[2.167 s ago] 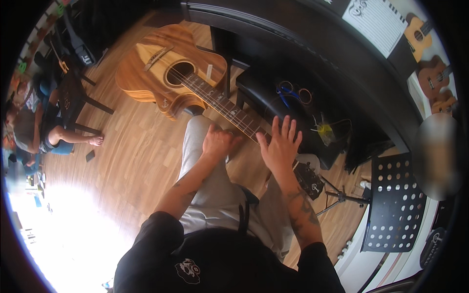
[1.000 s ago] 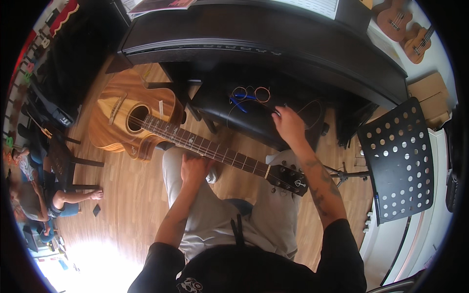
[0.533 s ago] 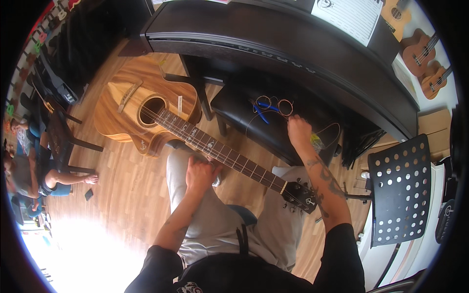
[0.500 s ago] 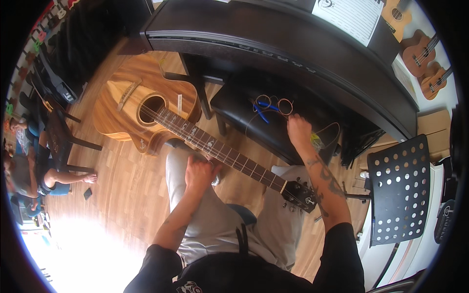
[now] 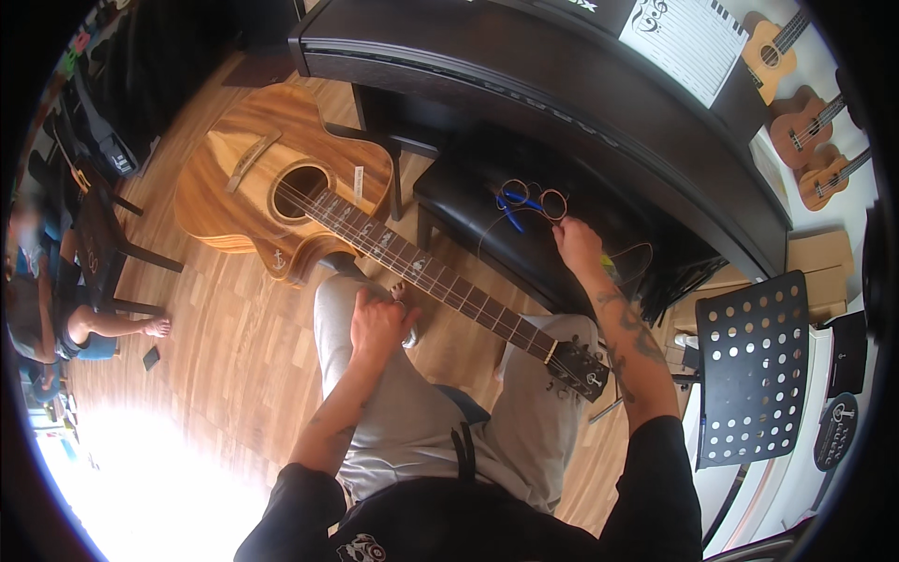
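Note:
An acoustic guitar [image 5: 229,201] of streaked brown wood lies slantwise across my lap, its body far left and its dark headstock [image 5: 582,373] over my right knee. My left hand [image 5: 376,325] rests on my left thigh just below the neck, fingers loosely spread and holding nothing. Over the black bench [image 5: 459,192], my right hand [image 5: 579,246] pinches the edge of a coiled guitar string [image 5: 553,205]; its fingertips are partly hidden. Beside that coil lie blue-handled pliers [image 5: 515,217] and another coil [image 5: 514,192]. A loose bit of yellow-green material [image 5: 610,269] shows behind my right wrist.
A dark piano [image 5: 524,75] spans the far side, with a printed sheet [image 5: 688,51] on it. Small ukuleles [image 5: 798,131] hang at far right. A perforated black music stand [image 5: 754,370] stands at right. At left are a dark chair [image 5: 98,248] and a seated person [image 5: 56,300].
The whole view has shifted slightly. My right hand stays at the coil on the bench, and my left hand stays on my thigh. The guitar lies as before.

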Demonstrator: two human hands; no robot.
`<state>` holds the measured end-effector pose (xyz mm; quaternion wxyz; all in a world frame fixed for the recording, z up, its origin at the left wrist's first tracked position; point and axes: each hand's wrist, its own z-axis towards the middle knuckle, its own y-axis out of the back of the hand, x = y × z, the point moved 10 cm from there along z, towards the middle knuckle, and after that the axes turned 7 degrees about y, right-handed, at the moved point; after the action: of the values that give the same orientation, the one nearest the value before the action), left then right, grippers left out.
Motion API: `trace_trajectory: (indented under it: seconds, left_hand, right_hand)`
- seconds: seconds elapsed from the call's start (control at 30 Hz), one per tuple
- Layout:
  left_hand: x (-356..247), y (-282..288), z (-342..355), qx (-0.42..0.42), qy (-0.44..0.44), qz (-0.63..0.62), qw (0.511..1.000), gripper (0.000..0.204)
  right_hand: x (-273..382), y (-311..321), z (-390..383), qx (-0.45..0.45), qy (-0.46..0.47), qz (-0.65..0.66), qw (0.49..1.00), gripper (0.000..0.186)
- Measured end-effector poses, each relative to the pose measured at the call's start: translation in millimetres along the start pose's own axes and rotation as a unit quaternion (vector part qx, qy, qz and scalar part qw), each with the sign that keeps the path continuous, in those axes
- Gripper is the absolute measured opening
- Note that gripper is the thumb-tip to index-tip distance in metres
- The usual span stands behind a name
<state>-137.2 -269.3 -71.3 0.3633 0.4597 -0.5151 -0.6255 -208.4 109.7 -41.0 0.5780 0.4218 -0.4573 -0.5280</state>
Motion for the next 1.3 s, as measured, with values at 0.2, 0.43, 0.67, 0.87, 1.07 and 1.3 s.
trace_trajectory:
  seconds: [0.2, 0.43, 0.67, 0.87, 1.07, 1.3]
  left_hand:
    - [3, 0, 0, 0.003, -0.011, 0.018, 1.000, 0.041]
    - [2, 0, 1, 0.026, -0.002, 0.032, 0.999, 0.040]
    - [7, 0, 2, 0.011, -0.016, 0.029, 0.999, 0.041]
    - [2, 2, -2, 0.013, -0.005, 0.034, 0.999, 0.040]
    - [17, 16, -15, -0.015, -0.005, -0.028, 0.999, 0.035]
    - [34, 49, -49, -0.118, 0.030, -0.185, 0.975, 0.020]
  right_hand:
    - [-11, -2, 4, 0.034, -0.047, 0.050, 0.997, 0.010]
    - [-22, -19, 6, 0.021, -0.117, 0.063, 0.991, 0.011]
    - [-9, 6, 2, -0.012, -0.064, 0.078, 0.995, 0.011]
    - [-8, 23, -4, -0.032, -0.021, 0.081, 0.996, 0.012]
    - [-10, 44, 2, -0.063, -0.047, 0.141, 0.987, 0.011]
    - [-8, 89, -5, -0.156, 0.017, 0.085, 0.984, 0.010]
